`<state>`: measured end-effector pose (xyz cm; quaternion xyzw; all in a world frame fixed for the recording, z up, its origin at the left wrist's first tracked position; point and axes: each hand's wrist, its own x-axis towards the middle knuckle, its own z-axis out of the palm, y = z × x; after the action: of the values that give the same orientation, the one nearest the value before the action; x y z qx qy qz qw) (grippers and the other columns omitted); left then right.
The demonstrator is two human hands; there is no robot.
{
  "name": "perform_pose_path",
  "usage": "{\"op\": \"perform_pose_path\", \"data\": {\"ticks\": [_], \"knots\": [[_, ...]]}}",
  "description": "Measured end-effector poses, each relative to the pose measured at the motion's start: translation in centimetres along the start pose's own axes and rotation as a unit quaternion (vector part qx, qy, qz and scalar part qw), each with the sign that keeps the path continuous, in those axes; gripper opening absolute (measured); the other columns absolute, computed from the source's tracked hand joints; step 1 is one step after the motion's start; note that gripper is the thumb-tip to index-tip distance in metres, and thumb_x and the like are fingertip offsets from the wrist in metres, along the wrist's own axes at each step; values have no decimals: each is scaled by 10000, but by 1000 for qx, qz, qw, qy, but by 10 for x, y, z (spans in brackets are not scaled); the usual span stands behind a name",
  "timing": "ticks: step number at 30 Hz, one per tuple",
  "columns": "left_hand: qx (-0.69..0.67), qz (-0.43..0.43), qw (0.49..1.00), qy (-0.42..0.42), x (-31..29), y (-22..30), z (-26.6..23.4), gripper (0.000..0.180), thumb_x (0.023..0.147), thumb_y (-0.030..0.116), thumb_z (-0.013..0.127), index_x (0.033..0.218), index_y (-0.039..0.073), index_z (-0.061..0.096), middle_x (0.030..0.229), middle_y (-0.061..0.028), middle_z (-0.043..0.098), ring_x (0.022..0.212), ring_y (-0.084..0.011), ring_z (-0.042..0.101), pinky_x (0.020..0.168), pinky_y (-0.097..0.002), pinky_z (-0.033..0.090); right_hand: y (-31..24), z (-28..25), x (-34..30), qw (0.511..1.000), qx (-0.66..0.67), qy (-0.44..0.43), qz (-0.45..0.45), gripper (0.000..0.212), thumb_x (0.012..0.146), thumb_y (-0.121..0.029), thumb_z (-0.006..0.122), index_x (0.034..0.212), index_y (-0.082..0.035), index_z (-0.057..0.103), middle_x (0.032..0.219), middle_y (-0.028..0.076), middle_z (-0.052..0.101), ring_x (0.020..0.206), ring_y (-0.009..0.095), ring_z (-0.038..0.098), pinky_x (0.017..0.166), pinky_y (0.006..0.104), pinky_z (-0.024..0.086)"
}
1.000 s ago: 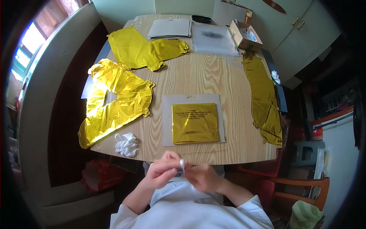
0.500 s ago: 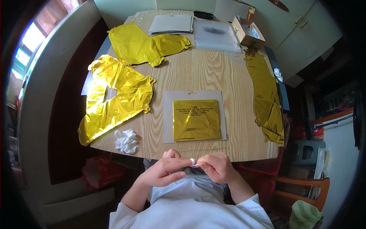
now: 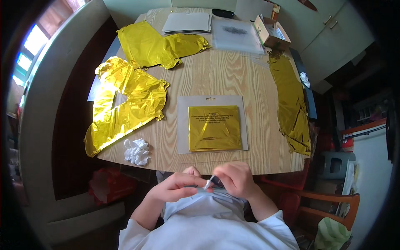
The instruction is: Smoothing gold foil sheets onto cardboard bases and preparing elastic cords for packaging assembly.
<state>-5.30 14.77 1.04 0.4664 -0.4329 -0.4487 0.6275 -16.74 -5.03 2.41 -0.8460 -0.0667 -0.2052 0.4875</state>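
Now the right hand apparently tilts the white strip steeper.

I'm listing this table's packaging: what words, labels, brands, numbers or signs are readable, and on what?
Gold foil packet: dark print, a short heading above several lines; wording left untranscribed, smaller lines blurred.
Brown box: dark marking, too small to read.
No other text is legible.

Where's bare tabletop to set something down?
Table is bare beyond the gold packet, short of the clear plastic; also between packet and right foil. Crowded: left side, near foil, far foil, white bundle; back edge, white cards, box.
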Motion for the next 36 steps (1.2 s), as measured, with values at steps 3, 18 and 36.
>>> {"op": "perform_pose_path", "data": {"ticks": [3,18,36], "knots": [[-95,2,995,31,2,-1,3,345,910,113,556,1207,-54,609,1143,-59,665,979,-189,462,929,-320,356,3,14,-11,998,-22,-56,31,85,811,-120,683,802,-67,616,629,78,583,553,268,606,499,361,474],[202,-19,975,94,4,-2,3,274,900,8,538,1149,-10,649,934,-9,645,866,-182,458,820,-289,385,-16,6,-11,995,-9,-76,-58,80,822,-118,665,833,-65,606,663,67,592,563,254,606,496,351,468],[229,12,957,178,10,-12,24,301,794,-12,707,1091,26,676,839,-72,640,809,-186,576,670,-285,477,-8,7,-6,991,-124,49,-28,91,761,-111,734,783,-92,648,633,22,522,517,193,547,463,333,441]]}}
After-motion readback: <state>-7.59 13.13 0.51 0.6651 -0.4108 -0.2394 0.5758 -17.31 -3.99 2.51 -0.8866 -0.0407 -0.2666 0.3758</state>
